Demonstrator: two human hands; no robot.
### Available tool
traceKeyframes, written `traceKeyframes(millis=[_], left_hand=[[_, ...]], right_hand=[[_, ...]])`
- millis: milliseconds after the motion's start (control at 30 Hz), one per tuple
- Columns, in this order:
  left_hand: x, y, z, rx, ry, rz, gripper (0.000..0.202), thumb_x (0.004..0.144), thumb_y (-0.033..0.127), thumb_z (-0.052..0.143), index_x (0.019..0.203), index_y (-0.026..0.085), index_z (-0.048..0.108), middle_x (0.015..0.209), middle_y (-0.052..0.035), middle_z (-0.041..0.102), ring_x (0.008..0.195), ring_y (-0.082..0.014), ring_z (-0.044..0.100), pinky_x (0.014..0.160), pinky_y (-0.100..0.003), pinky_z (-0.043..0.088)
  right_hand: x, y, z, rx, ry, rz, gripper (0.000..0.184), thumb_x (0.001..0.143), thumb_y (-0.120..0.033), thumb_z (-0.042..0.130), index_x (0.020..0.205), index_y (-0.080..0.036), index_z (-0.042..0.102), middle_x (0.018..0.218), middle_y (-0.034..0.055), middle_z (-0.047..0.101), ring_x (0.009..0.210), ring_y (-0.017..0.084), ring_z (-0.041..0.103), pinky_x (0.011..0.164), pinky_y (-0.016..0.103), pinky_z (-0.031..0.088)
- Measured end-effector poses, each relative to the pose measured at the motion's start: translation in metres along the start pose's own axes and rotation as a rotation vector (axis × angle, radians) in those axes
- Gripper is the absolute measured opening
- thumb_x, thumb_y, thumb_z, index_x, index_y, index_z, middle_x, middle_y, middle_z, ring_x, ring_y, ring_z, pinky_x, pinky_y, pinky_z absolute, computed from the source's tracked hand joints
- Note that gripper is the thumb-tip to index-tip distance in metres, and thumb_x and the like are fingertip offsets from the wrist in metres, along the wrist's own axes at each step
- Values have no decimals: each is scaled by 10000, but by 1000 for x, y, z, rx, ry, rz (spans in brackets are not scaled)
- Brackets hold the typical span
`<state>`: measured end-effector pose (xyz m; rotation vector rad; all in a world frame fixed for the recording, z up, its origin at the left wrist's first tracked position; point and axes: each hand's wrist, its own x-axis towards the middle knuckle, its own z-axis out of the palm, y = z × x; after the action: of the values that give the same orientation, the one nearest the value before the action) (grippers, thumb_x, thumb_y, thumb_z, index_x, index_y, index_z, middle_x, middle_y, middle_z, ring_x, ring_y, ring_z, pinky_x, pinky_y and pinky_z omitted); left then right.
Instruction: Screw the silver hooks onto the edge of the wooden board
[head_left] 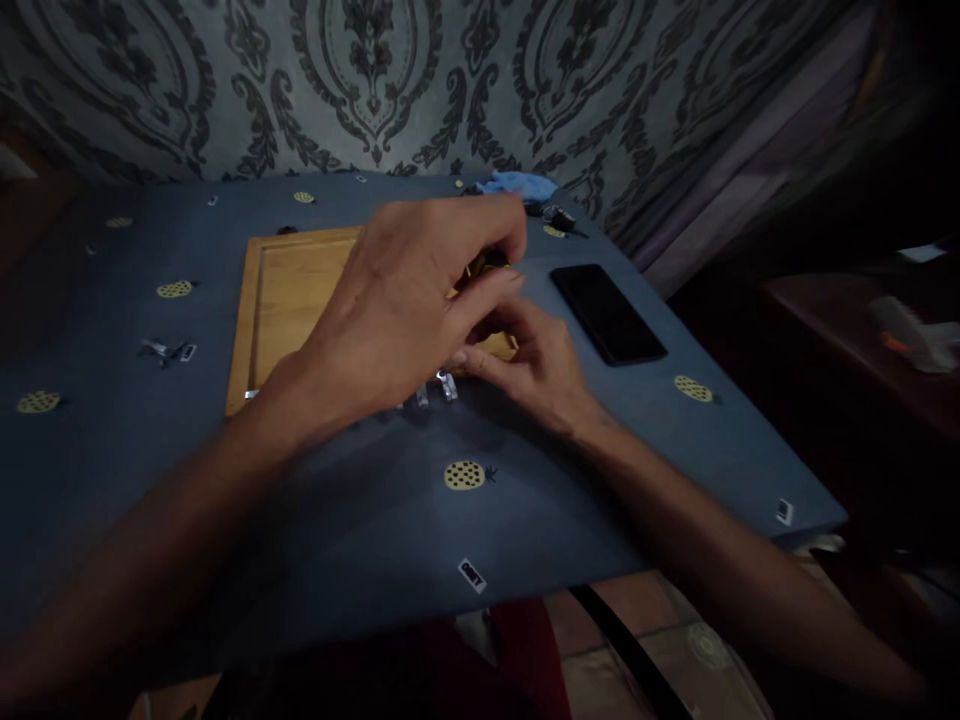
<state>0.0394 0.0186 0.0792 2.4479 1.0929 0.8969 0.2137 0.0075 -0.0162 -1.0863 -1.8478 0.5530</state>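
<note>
- Clock note: 12 is toward the patterned wall (367, 80), 6 is toward the person.
- Left hand (405, 290) has thumb and fingers closed around a dark piece with yellow edges (487, 262). It's at the hand's 3 o'clock, mostly buried behind the fingers, so no idea what it actually is.
- Right hand (536, 365) is curled, thumb and fingertips close together, with that same piece at its 11 o'clock. Can't tell if it's gripping anything itself.
- Small silver pieces (446, 385) sit in a row by the tray's near edge, 5 o'clock from the left hand and just beside the right thumb. The left hand and wrist cover part of that edge.
- Wooden tray (244, 320) is under the left hand and out to its 9 o'clock; that hand blocks a lot of it.
- Black phone (609, 313) is at the right hand's 2 o'clock, lying flat, apart from it.
- Blue cloth-like bundle (517, 185) up at 12 from the right hand, dark keys-looking thing (559, 218) near it.
- Loose metal bit (163, 348) way out at the left hand's 9.
</note>
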Motion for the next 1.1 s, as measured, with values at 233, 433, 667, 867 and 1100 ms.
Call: traceKeyframes(millis=[233, 433, 667, 867, 1100], left_hand=[[0, -9, -5, 7, 28, 32, 120, 947, 276, 593, 917, 282, 709, 899, 26, 727, 867, -182, 673, 846, -358, 565], [-1, -11, -5, -3, 57, 87, 117, 956, 263, 609, 905, 257, 714, 877, 15, 739, 834, -179, 684, 791, -355, 562], [-1, -10, -3, 4, 72, 38, 23, 903, 238, 679, 921, 251, 686, 851, 41, 725, 796, -166, 685, 781, -334, 555], [0, -15, 2, -33, 110, 29, 98, 894, 278, 710, 877, 244, 620, 833, 31, 716, 799, -177, 705, 772, -350, 565], [1, -17, -1, 10, 83, 62, 30, 919, 259, 673, 927, 230, 671, 867, 28, 744, 898, -190, 732, 835, -351, 583]], right_hand=[[-23, 15, -9, -250, -241, -185, 624, 852, -713, 646, 1208, -204, 700, 1146, 146, 699, 1094, 319, 649, 952, 517, 534], [-23, 20, -6, -290, -274, -209, 609, 881, -706, 612, 1208, -202, 709, 1118, 142, 701, 1043, 306, 645, 908, 510, 542], [-24, 23, -4, -270, -279, -176, 521, 903, -649, 635, 1191, -223, 718, 1138, 141, 699, 1086, 312, 640, 944, 531, 540], [-24, 22, -5, -259, -289, -171, 480, 908, -611, 659, 1167, -212, 723, 1146, 142, 693, 1088, 309, 634, 935, 520, 547], [-22, 20, -7, -261, -303, -173, 494, 912, -612, 654, 1180, -201, 720, 1125, 144, 699, 1060, 306, 636, 917, 516, 549]])
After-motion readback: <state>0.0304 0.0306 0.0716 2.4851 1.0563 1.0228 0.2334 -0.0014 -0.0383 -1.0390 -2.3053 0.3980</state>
